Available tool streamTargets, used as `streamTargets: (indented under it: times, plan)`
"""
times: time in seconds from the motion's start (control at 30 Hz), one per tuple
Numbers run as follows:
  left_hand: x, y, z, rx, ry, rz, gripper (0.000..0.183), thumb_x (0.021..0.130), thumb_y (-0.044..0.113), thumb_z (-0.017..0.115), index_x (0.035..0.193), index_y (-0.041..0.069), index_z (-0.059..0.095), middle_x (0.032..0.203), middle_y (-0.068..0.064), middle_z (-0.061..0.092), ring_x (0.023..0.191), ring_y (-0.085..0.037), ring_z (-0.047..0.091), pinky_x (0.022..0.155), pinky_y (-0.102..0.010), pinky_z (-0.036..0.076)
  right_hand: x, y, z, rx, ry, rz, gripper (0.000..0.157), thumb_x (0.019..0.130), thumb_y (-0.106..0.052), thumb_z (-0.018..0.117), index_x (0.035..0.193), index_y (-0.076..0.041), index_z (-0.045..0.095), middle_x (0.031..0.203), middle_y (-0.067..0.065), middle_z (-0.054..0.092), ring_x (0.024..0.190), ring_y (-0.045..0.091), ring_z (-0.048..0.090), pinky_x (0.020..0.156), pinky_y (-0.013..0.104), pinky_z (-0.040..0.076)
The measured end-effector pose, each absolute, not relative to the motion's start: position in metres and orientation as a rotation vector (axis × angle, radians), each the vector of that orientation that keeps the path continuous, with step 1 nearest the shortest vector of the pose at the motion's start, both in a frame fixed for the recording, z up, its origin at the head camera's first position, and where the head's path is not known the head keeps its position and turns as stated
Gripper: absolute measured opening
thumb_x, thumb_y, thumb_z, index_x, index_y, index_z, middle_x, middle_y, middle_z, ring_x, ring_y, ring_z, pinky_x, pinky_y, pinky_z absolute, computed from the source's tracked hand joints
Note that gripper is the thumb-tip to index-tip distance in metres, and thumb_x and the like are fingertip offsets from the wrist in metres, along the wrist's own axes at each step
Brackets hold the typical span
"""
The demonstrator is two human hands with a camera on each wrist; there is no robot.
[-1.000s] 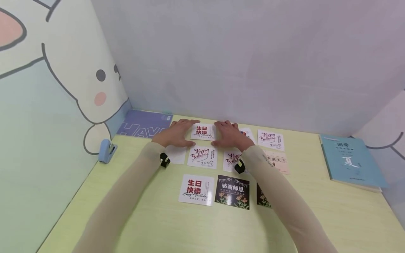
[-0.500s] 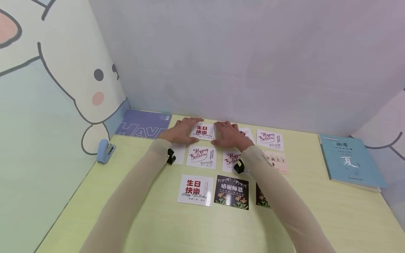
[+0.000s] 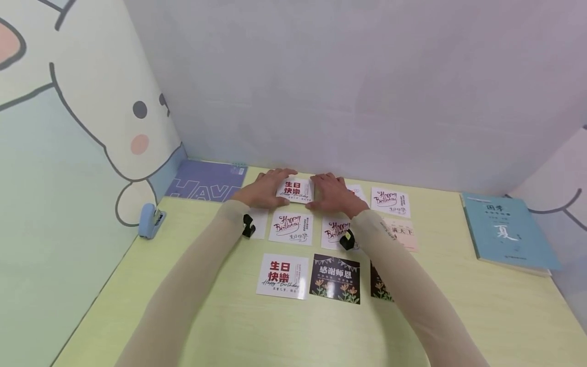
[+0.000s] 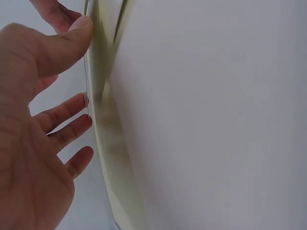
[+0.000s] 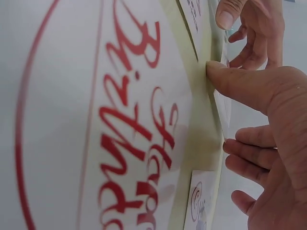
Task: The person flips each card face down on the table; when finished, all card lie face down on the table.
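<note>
Rear is tight: left grip and right grip flank the red-lettered card, back wall just behind. Narrow gap between thumbs. Left: purple notebook and blue stapler in the way; bare strip between side wall and left sleeve. Right sleeve blocks over the cards. Open worktop between forearms, plus a lane before the blue book.

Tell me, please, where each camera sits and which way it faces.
Head: worn there, facing forward and down at cards; sleeves, left hand and right hand show.
Left wrist: worn there, facing mainly that hand's palm and fingers.
Right wrist: worn there, facing a Happy Birthday card; both hands show.
Head and right wrist views share both hands.
</note>
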State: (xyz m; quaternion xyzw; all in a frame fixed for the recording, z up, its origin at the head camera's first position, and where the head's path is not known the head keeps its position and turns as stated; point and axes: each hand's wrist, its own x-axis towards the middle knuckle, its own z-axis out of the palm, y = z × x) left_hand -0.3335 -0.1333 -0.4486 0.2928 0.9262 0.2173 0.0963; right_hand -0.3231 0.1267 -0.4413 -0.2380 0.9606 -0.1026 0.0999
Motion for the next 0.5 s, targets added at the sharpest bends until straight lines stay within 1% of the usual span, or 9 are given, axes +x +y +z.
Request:
streamTargets:
  times: [0.17,0.27,0.33,0.4,0.47,0.5]
  plan:
    - [-0.332,-0.128,-0.443,0.867,2.735,0.635,0.099,0.092,0.037,0.083,0.171,0.027,0.024,0.175,-0.008,0.035,0.161,-0.032,0.034,0.133,-0.058,0.022,-0.322,0.132,-0.435,-0.709,2.858,-0.382,0.095,0.089,-0.053,0.079,0.164,-0.007,0.041,0.169,0.016,0.045,0.158,0.037,0.036,0.123,0.064,0.030]
    - [-0.331,-0.123,-0.440,0.853,2.718,0.649,0.103,0.090,0.041,0.085,0.172,0.027,0.023,0.176,-0.006,0.033,0.157,-0.031,0.040,0.132,-0.057,0.027,-0.320,0.134,-0.430,-0.718,2.863,-0.470,0.095,0.088,-0.049,0.081,0.164,-0.008,0.041,0.169,0.015,0.045,0.157,0.037,0.037,0.123,0.063,0.030]
    - [-0.331,-0.120,-0.439,0.843,2.707,0.660,0.104,0.090,0.042,0.085,0.172,0.029,0.022,0.176,-0.005,0.034,0.152,-0.031,0.045,0.129,-0.057,0.031,-0.319,0.135,-0.428,-0.733,2.872,-0.515,0.095,0.088,-0.048,0.081,0.164,-0.009,0.040,0.169,0.015,0.045,0.157,0.037,0.037,0.122,0.064,0.031]
    - [-0.330,-0.118,-0.438,0.842,2.699,0.676,0.105,0.090,0.041,0.085,0.172,0.031,0.021,0.173,-0.006,0.036,0.144,-0.030,0.051,0.124,-0.055,0.039,-0.318,0.137,-0.425,-0.749,2.879,-0.567,0.095,0.089,-0.047,0.082,0.165,-0.009,0.039,0.169,0.016,0.044,0.158,0.038,0.036,0.122,0.066,0.030]
    - [-0.329,-0.117,-0.437,0.847,2.697,0.711,0.107,0.089,0.039,0.087,0.172,0.038,0.019,0.168,-0.008,0.039,0.134,-0.029,0.057,0.115,-0.051,0.050,-0.316,0.139,-0.422,-0.758,2.877,-0.638,0.097,0.089,-0.046,0.083,0.166,-0.010,0.037,0.171,0.017,0.042,0.159,0.041,0.034,0.123,0.069,0.028]
    - [-0.328,-0.117,-0.436,0.849,2.696,0.742,0.108,0.088,0.037,0.087,0.171,0.042,0.018,0.164,-0.008,0.041,0.128,-0.029,0.059,0.108,-0.048,0.055,-0.316,0.140,-0.420,-0.758,2.875,-0.671,0.098,0.089,-0.047,0.082,0.167,-0.011,0.035,0.172,0.017,0.040,0.160,0.041,0.033,0.123,0.070,0.027]
